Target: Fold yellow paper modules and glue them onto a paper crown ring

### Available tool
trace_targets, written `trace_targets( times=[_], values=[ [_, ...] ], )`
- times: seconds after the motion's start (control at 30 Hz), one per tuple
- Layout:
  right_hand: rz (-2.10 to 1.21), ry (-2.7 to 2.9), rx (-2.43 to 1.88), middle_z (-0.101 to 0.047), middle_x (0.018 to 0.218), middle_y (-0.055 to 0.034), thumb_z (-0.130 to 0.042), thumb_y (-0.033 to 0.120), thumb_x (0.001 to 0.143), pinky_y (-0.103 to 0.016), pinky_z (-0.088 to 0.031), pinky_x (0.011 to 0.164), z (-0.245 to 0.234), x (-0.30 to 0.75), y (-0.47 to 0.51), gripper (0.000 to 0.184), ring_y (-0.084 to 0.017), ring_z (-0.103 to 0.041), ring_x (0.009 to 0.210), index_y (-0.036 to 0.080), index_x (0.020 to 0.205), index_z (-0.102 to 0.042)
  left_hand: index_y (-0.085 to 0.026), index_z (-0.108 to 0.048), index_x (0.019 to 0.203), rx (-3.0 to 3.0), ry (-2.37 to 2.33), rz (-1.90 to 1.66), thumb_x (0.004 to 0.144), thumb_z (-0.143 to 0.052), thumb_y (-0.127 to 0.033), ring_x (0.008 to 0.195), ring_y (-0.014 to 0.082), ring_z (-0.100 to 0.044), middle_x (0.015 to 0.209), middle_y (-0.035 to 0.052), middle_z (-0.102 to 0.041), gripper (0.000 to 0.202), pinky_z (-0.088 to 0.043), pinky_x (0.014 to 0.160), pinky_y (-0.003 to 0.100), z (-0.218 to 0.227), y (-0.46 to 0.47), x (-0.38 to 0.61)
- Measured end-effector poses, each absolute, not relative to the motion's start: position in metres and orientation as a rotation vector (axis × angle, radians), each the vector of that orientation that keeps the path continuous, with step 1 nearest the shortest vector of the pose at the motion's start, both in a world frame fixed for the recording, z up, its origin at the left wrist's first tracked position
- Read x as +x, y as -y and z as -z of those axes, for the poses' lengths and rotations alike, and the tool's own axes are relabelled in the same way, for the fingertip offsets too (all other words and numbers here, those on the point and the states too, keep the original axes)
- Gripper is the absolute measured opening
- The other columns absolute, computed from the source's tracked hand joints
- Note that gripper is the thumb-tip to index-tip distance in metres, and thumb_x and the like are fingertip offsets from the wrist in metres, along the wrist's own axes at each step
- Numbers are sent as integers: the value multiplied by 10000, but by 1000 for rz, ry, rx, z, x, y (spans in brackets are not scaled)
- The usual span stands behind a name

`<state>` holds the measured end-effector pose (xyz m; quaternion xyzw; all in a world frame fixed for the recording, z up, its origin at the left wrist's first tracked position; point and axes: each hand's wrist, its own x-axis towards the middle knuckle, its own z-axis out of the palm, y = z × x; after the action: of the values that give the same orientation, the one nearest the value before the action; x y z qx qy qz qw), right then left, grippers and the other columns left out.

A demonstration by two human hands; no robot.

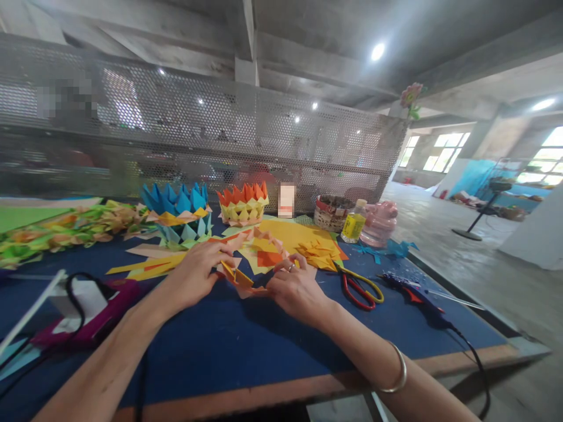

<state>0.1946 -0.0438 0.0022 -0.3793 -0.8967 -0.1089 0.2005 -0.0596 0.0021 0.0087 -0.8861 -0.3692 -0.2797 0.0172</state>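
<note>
Between both hands I hold a ring of folded paper [246,283], peach and orange-yellow, above the blue tabletop. My left hand [200,272] grips its left side, fingers curled over the band. On the right side, my right hand [292,287] pinches the band near its front; a ring is on one finger. Behind it lie yellow paper sheets [281,230] and a pile of folded yellow paper pieces [320,253]. Yellow paper strips [153,266] are left of my left hand. Farther back stand a blue-topped folded-paper basket [180,205] and an orange-topped one [243,202].
Red-and-yellow-handled scissors [363,290] and a glue gun [416,296] with its cord lie to the right. A small bottle [354,223], a pink container [379,223] and a woven basket [331,214] stand behind. A magenta power strip [88,319] lies left. Perforated metal panel [197,135] closes the back.
</note>
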Motion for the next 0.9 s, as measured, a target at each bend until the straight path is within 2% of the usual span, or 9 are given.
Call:
trace_targets(
  times=[0.1,0.17,0.27,0.37,0.53,0.67,0.77,0.83,0.9],
  values=[
    [270,2521,-1082,-704,769,-31,-589,288,903,-418,-231,976,0,195,43,187,-201,-567,918,213,750,-666,-170,-628,1133,-2664,1187,933,782,-431,-54,1155,294,-534,1179,116,-625,419,-402,1002,490,-8,1,-59],
    [242,2517,-1093,-705,766,-32,-588,374,912,-408,-241,953,0,195,43,239,-194,-567,879,215,756,-673,-138,-601,1167,-2562,1162,1045,809,-382,-38,1148,282,-528,1184,134,-605,432,-399,1010,479,-12,7,-56],
    [213,2521,-1089,-701,766,-36,-551,443,927,-387,-261,909,1,196,45,300,-189,-564,857,213,782,-678,-151,-611,1117,-2529,1005,1184,896,-421,-115,1090,250,-547,1124,115,-612,294,-399,1011,455,-20,21,-43],
    [184,2522,-1061,-697,765,-31,-553,423,931,-365,-275,885,2,196,46,290,-182,-567,864,203,783,-669,-196,-611,1115,-2625,834,1042,882,-581,-242,1130,266,-535,1137,83,-630,239,-315,1070,507,-22,35,-25],
    [71,2490,-975,-708,936,-31,-665,401,848,-336,-294,915,-15,200,49,195,-189,-566,997,213,899,-684,-185,-676,912,-2641,757,852,881,-579,-197,1186,291,-530,1157,99,-650,102,-275,1089,527,-8,40,-5],
    [130,2248,-1479,-704,1018,-22,-566,266,903,-272,-343,891,-40,218,42,133,-161,-575,1035,226,960,-679,-182,-676,848,-2627,761,853,924,-505,-189,1170,297,-551,1117,115,-664,188,-293,1063,556,0,36,-7],
    [175,2058,-1828,-712,983,-104,-469,184,918,-291,-395,799,-44,238,32,223,-205,-619,953,155,922,-689,-201,-663,980,-2644,770,869,924,-519,-204,1162,284,-540,1132,96,-647,155,-318,1049,547,-3,37,-8],
    [157,2014,-1965,-719,915,-145,-492,208,895,-313,-414,737,-39,248,27,231,-248,-645,893,132,847,-706,-214,-624,1100,-2663,765,898,914,-543,-204,1154,277,-529,1161,86,-628,204,-331,1045,537,-9,40,-4],
    [126,2002,-2064,-724,870,-155,-541,285,873,-320,-427,703,-32,251,25,244,-272,-662,860,140,788,-717,-205,-609,1125,-2674,752,935,913,-534,-177,1126,273,-533,1154,86,-624,226,-339,1038,532,-15,42,1]
  ],
)
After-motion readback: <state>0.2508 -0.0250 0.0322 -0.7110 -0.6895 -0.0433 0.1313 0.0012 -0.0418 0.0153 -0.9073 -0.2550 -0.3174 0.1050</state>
